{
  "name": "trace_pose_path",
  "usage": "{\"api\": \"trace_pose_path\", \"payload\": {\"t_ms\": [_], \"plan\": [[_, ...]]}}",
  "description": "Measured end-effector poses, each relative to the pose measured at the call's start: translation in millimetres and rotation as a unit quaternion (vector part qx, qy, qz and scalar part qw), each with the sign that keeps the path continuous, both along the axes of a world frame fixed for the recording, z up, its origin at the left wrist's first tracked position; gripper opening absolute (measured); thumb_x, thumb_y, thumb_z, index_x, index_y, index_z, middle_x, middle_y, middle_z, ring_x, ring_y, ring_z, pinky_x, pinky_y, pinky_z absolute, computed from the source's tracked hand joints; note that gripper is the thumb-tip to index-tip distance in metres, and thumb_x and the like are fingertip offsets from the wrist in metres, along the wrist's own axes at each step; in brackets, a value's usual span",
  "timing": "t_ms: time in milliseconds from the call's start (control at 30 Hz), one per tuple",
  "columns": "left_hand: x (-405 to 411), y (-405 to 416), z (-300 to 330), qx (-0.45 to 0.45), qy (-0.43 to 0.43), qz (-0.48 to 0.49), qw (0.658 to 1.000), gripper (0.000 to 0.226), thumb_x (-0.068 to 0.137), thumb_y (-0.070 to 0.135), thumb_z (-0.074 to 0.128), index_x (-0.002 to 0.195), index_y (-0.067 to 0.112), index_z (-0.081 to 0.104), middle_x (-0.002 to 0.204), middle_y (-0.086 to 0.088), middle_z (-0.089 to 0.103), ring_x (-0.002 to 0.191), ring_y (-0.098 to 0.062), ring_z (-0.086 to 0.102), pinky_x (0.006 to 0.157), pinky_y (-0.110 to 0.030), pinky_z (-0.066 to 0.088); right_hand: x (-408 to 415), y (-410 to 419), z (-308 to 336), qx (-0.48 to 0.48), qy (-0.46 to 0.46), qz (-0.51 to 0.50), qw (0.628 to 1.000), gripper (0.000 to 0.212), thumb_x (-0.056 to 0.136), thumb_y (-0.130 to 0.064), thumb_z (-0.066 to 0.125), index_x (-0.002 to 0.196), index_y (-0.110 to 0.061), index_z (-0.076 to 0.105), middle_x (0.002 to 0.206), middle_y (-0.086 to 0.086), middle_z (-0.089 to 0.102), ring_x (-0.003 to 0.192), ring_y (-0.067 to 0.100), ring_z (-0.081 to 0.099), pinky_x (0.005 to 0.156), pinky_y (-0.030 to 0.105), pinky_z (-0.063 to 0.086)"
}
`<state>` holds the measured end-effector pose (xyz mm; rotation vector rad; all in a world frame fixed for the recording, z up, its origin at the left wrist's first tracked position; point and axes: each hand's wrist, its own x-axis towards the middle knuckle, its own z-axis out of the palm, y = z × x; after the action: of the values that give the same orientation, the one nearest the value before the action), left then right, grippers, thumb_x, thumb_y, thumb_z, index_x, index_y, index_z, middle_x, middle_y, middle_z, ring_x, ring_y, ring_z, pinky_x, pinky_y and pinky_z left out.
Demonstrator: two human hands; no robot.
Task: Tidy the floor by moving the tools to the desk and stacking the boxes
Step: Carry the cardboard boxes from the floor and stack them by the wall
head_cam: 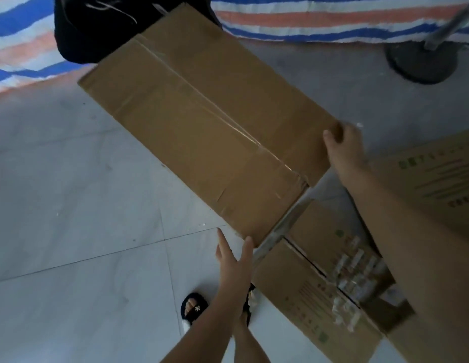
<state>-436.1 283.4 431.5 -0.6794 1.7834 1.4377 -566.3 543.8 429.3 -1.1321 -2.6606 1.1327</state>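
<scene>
A long brown cardboard box [202, 127], taped along its middle, lies slantwise across the middle of the view above the floor. My right hand [344, 150] grips its near right corner, thumb on top. My left hand [234, 260] reaches up with straight fingers to the box's near left corner, fingertips at its edge. Below the long box on the right sits an open printed cardboard box [306, 292] holding several small bottles or vials [356, 276]. Another printed box [443, 179] shows at the far right.
Pale floor tiles [71, 205] fill the left. A striped blue, white and orange sheet [320, 17] runs along the back. A black bag [97, 27] lies behind the long box. A round stand base [422, 61] with a metal pole is at top right. My feet in black sandals [194, 307] are below.
</scene>
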Motion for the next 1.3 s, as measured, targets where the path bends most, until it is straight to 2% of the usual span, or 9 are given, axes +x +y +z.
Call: {"api": "trace_pose_path", "payload": {"t_ms": [67, 167, 400, 500, 667, 767, 1033, 1167, 1300], "plan": [[3, -7, -5, 0.03, 0.033, 0.035, 0.998, 0.076, 0.089, 0.052, 0.05, 0.146, 0.04, 0.002, 0.155, 0.0, 0.017, 0.137, -0.021, 0.03, 0.107, -0.032, 0.03, 2, -11, -1, 0.07, -0.032, 0.01, 0.997, 0.053, 0.092, -0.037, 0.052, 0.134, -0.005, 0.047, 0.139, 0.018, 0.041, 0.13, 0.033, 0.038, 0.107, 0.037, 0.03], [10, -33, -1, 0.03, 0.023, 0.126, 0.991, 0.066, 0.093, 0.04, 0.049, 0.147, 0.03, 0.014, 0.145, 0.005, 0.034, 0.133, -0.019, 0.036, 0.108, -0.029, 0.029, 14, -35, 9, 0.053, -0.055, 0.032, 0.997, 0.05, 0.093, -0.04, 0.051, 0.133, -0.009, 0.05, 0.138, 0.019, 0.038, 0.128, 0.034, 0.037, 0.107, 0.038, 0.029], [19, -125, 8, 0.021, -0.004, 0.287, 0.958, 0.046, 0.094, 0.038, 0.049, 0.138, 0.032, 0.036, 0.135, 0.003, 0.046, 0.121, -0.022, 0.047, 0.098, -0.05, 0.044, 74, -110, 26, -0.251, 0.041, 0.012, 0.967, 0.026, 0.094, -0.032, 0.055, 0.119, -0.025, 0.059, 0.112, -0.013, 0.06, 0.098, -0.004, 0.059, 0.089, 0.022, 0.048], [3, -156, 25, 0.045, 0.051, 0.331, 0.941, 0.033, 0.095, 0.034, 0.049, 0.129, 0.034, 0.046, 0.123, 0.01, 0.053, 0.118, -0.019, 0.05, 0.096, -0.052, 0.045, 84, -141, 29, -0.363, 0.047, -0.016, 0.931, 0.03, 0.093, -0.03, 0.056, 0.122, -0.035, 0.056, 0.113, -0.02, 0.062, 0.103, 0.0, 0.062, 0.088, 0.034, 0.053], [-11, -199, 73, 0.07, 0.113, 0.363, 0.922, 0.022, 0.095, 0.032, 0.051, 0.116, 0.035, 0.056, 0.119, 0.013, 0.058, 0.115, -0.016, 0.054, 0.089, -0.055, 0.05, 81, -180, 70, -0.383, 0.064, -0.031, 0.921, 0.045, 0.094, -0.031, 0.054, 0.137, -0.027, 0.046, 0.128, -0.014, 0.055, 0.119, 0.013, 0.053, 0.094, 0.048, 0.049], [2, -215, 111, 0.059, 0.128, 0.39, 0.91, 0.026, 0.095, 0.032, 0.05, 0.12, 0.03, 0.056, 0.117, 0.009, 0.06, 0.111, -0.017, 0.055, 0.089, -0.058, 0.049, 81, -200, 107, -0.377, 0.065, -0.019, 0.924, 0.052, 0.093, -0.033, 0.056, 0.142, -0.021, 0.041, 0.131, -0.011, 0.051, 0.119, 0.016, 0.051, 0.092, 0.046, 0.05], [103, -250, 212, 0.035, 0.16, 0.51, 0.845, 0.016, 0.096, 0.029, 0.048, 0.107, 0.034, 0.059, 0.109, 0.008, 0.06, 0.101, -0.016, 0.056, 0.088, -0.057, 0.048, 113, -264, 213, -0.363, 0.07, 0.127, 0.92, 0.049, 0.092, -0.031, 0.057, 0.139, -0.023, 0.044, 0.102, -0.026, 0.052, 0.092, 0.003, 0.054, 0.086, 0.043, 0.05], [153, -265, 245, 0.011, 0.197, 0.571, 0.797, 0.018, 0.096, 0.028, 0.049, 0.109, 0.033, 0.06, 0.11, 0.005, 0.06, 0.097, -0.015, 0.055, 0.088, -0.056, 0.048, 131, -300, 246, -0.383, 0.051, 0.208, 0.898, 0.072, 0.065, -0.066, 0.068, 0.128, -0.033, 0.056, 0.12, -0.004, 0.062, 0.111, 0.024, 0.058, 0.088, 0.049, 0.052], [196, -286, 273, -0.01, 0.233, 0.624, 0.746, 0.02, 0.095, 0.028, 0.05, 0.111, 0.034, 0.06, 0.106, 0.011, 0.063, 0.095, -0.009, 0.056, 0.086, -0.055, 0.049, 143, -341, 267, -0.411, 0.057, 0.292, 0.862, 0.085, 0.048, -0.079, 0.07, 0.123, -0.041, 0.057, 0.131, -0.007, 0.058, 0.12, 0.019, 0.055, 0.098, 0.053, 0.046]]}}
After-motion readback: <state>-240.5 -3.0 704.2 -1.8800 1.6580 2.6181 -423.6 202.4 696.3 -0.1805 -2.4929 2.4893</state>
